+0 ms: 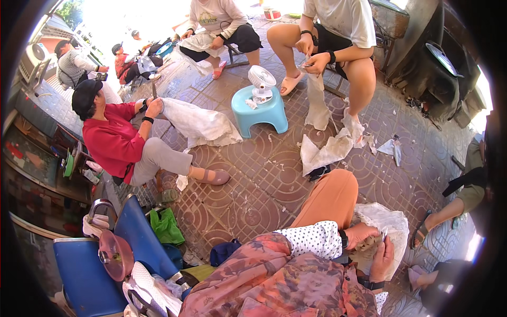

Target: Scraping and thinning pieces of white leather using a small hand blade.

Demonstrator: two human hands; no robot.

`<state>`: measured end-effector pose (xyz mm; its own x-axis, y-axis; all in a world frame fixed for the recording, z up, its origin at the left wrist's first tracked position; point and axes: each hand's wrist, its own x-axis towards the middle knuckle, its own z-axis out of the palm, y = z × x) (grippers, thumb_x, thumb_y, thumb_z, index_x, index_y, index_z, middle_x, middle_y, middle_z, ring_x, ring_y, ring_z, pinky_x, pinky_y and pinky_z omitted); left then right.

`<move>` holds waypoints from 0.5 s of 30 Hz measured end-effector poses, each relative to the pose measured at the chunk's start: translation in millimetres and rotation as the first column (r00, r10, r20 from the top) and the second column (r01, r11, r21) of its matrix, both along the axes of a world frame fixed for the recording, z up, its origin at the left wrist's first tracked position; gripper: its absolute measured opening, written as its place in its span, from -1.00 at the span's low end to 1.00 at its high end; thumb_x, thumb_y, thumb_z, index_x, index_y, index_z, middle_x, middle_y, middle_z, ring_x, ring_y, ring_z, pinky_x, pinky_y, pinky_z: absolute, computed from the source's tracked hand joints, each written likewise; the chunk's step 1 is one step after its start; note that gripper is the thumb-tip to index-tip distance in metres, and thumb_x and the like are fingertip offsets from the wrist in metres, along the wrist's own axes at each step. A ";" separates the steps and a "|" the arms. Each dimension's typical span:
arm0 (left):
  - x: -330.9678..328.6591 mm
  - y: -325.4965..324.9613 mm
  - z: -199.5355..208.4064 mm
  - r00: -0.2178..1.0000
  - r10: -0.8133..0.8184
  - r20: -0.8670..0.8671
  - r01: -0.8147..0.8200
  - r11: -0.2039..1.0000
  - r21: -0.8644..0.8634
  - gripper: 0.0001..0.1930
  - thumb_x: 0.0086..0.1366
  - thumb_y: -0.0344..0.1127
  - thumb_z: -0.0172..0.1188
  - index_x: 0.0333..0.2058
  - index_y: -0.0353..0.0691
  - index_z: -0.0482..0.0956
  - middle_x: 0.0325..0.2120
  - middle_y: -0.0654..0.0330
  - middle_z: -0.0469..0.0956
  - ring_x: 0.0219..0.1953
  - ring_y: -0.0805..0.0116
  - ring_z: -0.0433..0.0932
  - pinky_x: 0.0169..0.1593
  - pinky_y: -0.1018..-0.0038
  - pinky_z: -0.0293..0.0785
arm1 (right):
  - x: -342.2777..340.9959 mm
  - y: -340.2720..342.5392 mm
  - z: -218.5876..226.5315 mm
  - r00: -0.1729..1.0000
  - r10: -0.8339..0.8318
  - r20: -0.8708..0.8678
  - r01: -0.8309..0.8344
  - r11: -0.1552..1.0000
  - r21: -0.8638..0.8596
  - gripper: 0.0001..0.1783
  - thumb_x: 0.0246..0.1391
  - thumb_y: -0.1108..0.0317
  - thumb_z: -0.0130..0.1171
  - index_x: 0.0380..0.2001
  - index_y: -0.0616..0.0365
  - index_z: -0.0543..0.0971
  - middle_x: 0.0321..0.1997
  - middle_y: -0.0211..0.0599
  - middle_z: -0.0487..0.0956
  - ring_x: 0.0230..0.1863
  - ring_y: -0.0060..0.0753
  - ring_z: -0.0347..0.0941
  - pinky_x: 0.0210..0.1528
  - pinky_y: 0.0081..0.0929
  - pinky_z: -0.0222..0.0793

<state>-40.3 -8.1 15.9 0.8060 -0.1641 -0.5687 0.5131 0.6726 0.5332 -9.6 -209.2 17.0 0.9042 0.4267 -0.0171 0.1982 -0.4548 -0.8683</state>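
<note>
A crumpled off-white cloth (392,217) spreads beside my orange-clad knee (328,198), under and behind both hands. My left hand (362,234), below a polka-dot sleeve and a black wristband, is closed with its fingertips at the cloth. My right hand (381,262) is closed in a pinch close to the left fingertips. A tiny pale sliver (384,232) shows between the two hands; its kind is too small to tell. Part of the cloth is hidden by my hands.
A light-blue stool (259,113) bearing a small white fan (262,79) stands ahead. Several seated people handle pale cloths. A long cloth (325,153) and scraps lie on the paving. Blue chairs (84,274) with a pink basket (119,256) are at left.
</note>
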 end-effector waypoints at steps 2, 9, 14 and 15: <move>1.0 0.4 1.7 1.000 -0.012 0.001 0.012 1.000 -0.017 -0.60 0.18 -0.14 0.30 -0.07 -0.27 0.65 -0.13 0.23 0.57 -0.08 0.40 0.43 0.02 0.44 0.31 | -2.4 2.7 5.1 1.000 -0.011 -0.004 0.011 1.000 0.024 -0.58 0.37 0.34 0.04 0.20 0.33 0.46 0.02 -0.21 0.52 0.04 -0.33 0.42 0.13 -0.42 0.30; 0.1 -3.8 -7.1 0.999 -0.049 -0.004 0.049 0.998 -0.037 -0.57 0.19 -0.12 0.32 -0.02 -0.23 0.64 -0.10 0.25 0.55 -0.06 0.40 0.41 0.02 0.44 0.30 | -8.2 8.7 15.9 0.996 0.010 0.093 -0.016 0.998 0.065 -0.60 0.35 0.37 0.03 0.16 0.34 0.47 -0.01 -0.21 0.52 0.00 -0.35 0.43 0.10 -0.43 0.31; 0.5 -3.4 -6.4 0.998 -0.066 0.013 0.066 0.998 -0.013 -0.60 0.20 -0.13 0.32 -0.05 -0.21 0.65 -0.14 0.27 0.57 -0.09 0.43 0.41 0.00 0.46 0.31 | -8.4 7.4 15.0 0.998 -0.004 0.067 -0.001 0.997 0.083 -0.61 0.34 0.36 0.04 0.14 0.34 0.48 -0.06 -0.21 0.52 -0.04 -0.33 0.44 0.07 -0.41 0.33; 0.8 -4.4 -9.2 0.998 -0.068 0.014 0.068 0.998 -0.012 -0.60 0.20 -0.13 0.32 -0.05 -0.21 0.65 -0.14 0.27 0.57 -0.09 0.43 0.41 0.00 0.46 0.31 | -7.2 5.5 11.7 0.996 -0.001 0.092 -0.006 0.997 0.072 -0.61 0.34 0.35 0.04 0.14 0.34 0.48 -0.07 -0.21 0.51 -0.05 -0.32 0.44 0.06 -0.41 0.33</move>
